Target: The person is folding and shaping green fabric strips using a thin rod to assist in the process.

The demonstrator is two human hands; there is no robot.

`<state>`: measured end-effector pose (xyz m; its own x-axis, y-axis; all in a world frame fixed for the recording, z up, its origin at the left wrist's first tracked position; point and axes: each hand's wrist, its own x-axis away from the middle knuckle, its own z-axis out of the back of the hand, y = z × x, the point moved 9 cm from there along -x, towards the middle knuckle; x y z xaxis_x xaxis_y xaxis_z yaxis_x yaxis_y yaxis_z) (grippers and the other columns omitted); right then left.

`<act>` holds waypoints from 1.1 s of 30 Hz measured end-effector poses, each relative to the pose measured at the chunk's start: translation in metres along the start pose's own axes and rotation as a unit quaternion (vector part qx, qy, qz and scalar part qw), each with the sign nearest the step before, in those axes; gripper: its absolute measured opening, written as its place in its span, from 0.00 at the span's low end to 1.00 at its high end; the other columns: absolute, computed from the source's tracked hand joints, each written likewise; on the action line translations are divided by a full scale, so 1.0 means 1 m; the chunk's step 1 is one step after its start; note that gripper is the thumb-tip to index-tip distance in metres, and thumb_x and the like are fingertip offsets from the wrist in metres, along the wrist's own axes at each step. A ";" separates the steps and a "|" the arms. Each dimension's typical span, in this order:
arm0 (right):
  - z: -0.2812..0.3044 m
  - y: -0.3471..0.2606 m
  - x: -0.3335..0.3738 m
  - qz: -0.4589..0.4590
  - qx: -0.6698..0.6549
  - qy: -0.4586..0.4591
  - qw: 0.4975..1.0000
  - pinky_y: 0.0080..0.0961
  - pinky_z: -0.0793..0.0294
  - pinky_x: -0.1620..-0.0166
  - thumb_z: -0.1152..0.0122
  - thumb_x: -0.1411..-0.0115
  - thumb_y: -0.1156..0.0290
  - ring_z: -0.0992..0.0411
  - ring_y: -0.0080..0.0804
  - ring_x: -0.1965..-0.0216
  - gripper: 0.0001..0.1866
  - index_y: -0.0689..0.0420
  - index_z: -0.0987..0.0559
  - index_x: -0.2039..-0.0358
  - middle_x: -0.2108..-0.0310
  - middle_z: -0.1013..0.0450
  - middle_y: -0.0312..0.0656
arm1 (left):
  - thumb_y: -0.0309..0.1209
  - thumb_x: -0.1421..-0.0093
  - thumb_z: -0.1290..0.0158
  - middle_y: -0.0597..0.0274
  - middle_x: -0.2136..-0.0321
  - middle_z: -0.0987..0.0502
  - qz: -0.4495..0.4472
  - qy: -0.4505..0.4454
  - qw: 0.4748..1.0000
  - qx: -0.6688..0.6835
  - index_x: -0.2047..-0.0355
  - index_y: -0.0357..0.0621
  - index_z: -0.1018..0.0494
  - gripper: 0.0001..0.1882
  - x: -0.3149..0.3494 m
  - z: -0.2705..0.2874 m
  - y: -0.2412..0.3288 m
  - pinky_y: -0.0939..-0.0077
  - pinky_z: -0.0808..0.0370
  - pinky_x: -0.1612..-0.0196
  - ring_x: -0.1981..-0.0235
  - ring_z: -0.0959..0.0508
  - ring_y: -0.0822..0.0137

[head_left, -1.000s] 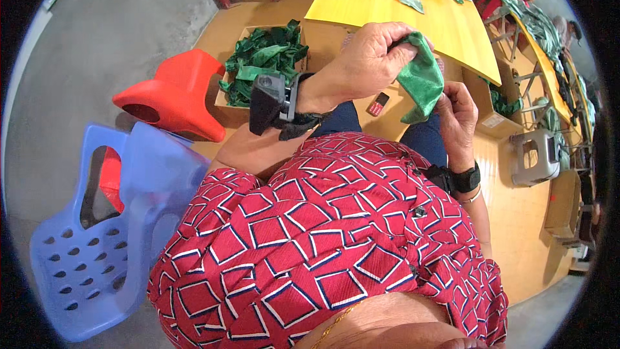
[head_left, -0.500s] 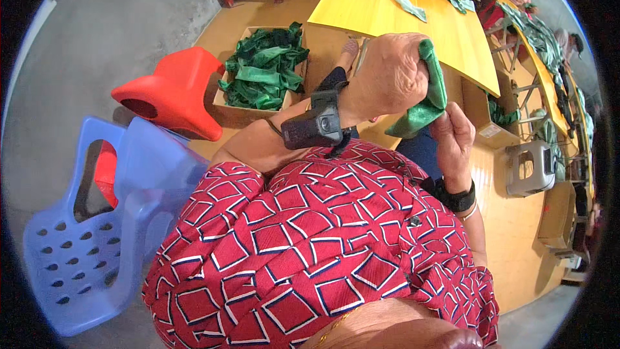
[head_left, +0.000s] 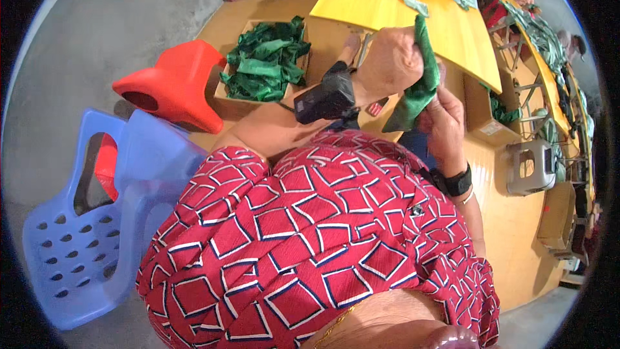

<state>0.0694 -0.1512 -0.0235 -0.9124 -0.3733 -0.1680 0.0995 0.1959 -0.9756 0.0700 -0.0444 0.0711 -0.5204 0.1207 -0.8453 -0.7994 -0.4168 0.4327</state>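
In front of my chest hangs a narrow, folded piece of green velvety cloth (head_left: 424, 81). My left hand (head_left: 391, 61) is closed beside the cloth's upper part and seems to grip its edge; its fingertips are hidden behind the hand and the cloth. At the lower right side my right hand (head_left: 444, 123) pinches the same cloth between thumb and fingers. The bottom end of the cloth hangs loose to the left of my right hand. A black device is strapped to each of my wrists.
A cardboard box (head_left: 223, 94) of green cloth pieces stands on the floor at left. Near it are a red plastic stool (head_left: 177, 84) and a blue plastic chair (head_left: 71, 232). Ahead, a yellow table (head_left: 355, 0) bears pale green cloths. A grey stool (head_left: 531, 167) stands right; people sit farther off.
The cloth now stands straighter, its top end higher than before. My right hand has shifted slightly left, and my left forearm and wrist have turned a little.
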 end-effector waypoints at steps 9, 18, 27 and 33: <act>-0.010 -0.004 -0.004 -0.020 -0.164 -0.046 0.985 0.18 0.32 0.67 0.56 0.42 0.67 0.32 0.22 0.71 0.12 0.61 0.29 0.64 0.70 0.31 0.36 | 0.19 0.47 0.57 0.62 0.72 0.28 0.228 -0.036 0.890 0.394 0.60 0.34 0.36 0.12 0.011 -0.006 0.001 0.85 0.30 0.72 0.75 0.29 0.76; -0.007 0.040 0.001 -0.144 -0.327 -0.139 0.924 0.30 0.28 0.65 0.59 0.41 0.58 0.29 0.36 0.71 0.18 0.60 0.32 0.61 0.70 0.31 0.42 | 0.20 0.45 0.54 0.67 0.80 0.29 0.210 -0.181 0.899 0.340 0.53 0.44 0.37 0.18 0.006 -0.017 0.000 0.88 0.31 0.75 0.81 0.32 0.79; 0.008 0.061 -0.002 -0.127 -0.314 -0.129 0.932 0.26 0.29 0.64 0.56 0.42 0.68 0.31 0.29 0.69 0.12 0.60 0.32 0.60 0.68 0.31 0.40 | 0.20 0.51 0.47 0.68 0.80 0.31 -0.119 -0.076 0.984 -0.109 0.70 0.38 0.29 0.06 -0.012 0.014 0.038 0.84 0.31 0.71 0.74 0.29 0.77; 0.010 0.057 -0.008 -0.098 -0.169 -0.120 0.973 0.19 0.30 0.69 0.56 0.42 0.69 0.30 0.25 0.75 0.12 0.63 0.29 0.64 0.73 0.28 0.39 | 0.20 0.53 0.45 0.67 0.78 0.28 0.102 -0.057 0.965 0.236 0.74 0.36 0.29 0.05 -0.016 0.005 -0.008 0.85 0.30 0.69 0.74 0.28 0.78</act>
<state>0.0864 -0.1462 -0.0794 -0.7772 -0.6272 -0.0508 -0.2410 0.3712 -0.8968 0.0831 -0.0388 0.0832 -0.6896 0.1894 -0.6990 -0.7103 0.0115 0.7038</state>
